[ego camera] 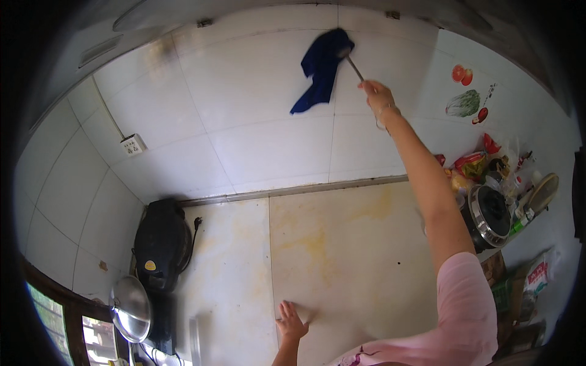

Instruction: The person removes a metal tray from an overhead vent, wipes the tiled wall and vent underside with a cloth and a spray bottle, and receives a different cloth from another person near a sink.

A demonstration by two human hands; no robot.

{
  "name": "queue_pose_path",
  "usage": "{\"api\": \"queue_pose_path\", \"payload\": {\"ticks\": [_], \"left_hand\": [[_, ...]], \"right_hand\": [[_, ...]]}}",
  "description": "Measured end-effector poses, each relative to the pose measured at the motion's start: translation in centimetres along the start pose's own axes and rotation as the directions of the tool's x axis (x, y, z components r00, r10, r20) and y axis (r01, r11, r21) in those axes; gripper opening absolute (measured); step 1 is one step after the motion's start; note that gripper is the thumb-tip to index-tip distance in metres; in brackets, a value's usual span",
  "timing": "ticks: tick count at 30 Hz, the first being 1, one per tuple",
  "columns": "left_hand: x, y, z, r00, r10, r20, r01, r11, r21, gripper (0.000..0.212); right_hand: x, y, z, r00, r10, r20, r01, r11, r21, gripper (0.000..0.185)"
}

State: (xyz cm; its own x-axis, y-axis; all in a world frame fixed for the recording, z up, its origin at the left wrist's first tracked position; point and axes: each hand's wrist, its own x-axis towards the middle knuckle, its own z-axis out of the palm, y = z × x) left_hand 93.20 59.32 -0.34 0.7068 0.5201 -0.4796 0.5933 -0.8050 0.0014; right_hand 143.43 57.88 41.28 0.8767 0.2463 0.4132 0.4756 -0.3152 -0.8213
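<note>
My right hand (378, 97) is closed around a thin metal handle (355, 68), with the arm stretched up toward the tiled wall (256, 87). At the far end of that handle a dark blue cloth (323, 68) lies against the tiles, its lower part hanging down to the left. The cloth hides most of the tool's head. Down on the stained, light countertop (320, 247), my left hand (291, 321) rests with its fingers spread and holds nothing.
A black electric griddle (162, 244) with its plug stands at the left, near a metal lid (131, 309). A power socket (133, 145) is on the wall. At the right are a lidded pot (490, 217), food bags (471, 164) and a round wooden board (543, 192).
</note>
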Motion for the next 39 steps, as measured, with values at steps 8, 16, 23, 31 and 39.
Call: {"api": "queue_pose_path", "payload": {"ticks": [8, 16, 23, 31, 39], "left_hand": [[0.0, -0.1, 0.0, 1.0, 0.022, -0.001, -0.022, 1.0, -0.003, 0.098], [-0.3, -0.7, -0.3, 1.0, -0.005, 0.001, 0.005, 0.999, -0.037, 0.097], [-0.2, -0.5, -0.5, 0.999, 0.006, -0.031, -0.009, 0.997, -0.078, 0.094], [-0.5, -1.0, -0.5, 0.998, 0.029, -0.057, -0.033, 0.996, -0.078, 0.092], [-0.3, -1.5, -0.6, 0.996, 0.076, -0.055, -0.077, 0.997, -0.012, 0.094]], "right_hand": [[2.8, -2.3, -1.3, 0.98, -0.198, 0.014, 0.197, 0.962, -0.191, 0.03], [3.6, -13.6, 6.7, 0.926, -0.358, 0.12, 0.377, 0.885, -0.272, 0.025], [3.3, -18.4, 17.0, 0.892, -0.405, 0.201, 0.448, 0.852, -0.271, 0.027], [-0.8, -12.7, 23.5, 0.875, -0.381, 0.297, 0.454, 0.86, -0.234, 0.027], [-7.2, -6.4, 20.5, 0.905, -0.149, 0.398, 0.311, 0.871, -0.381, 0.03]]}}
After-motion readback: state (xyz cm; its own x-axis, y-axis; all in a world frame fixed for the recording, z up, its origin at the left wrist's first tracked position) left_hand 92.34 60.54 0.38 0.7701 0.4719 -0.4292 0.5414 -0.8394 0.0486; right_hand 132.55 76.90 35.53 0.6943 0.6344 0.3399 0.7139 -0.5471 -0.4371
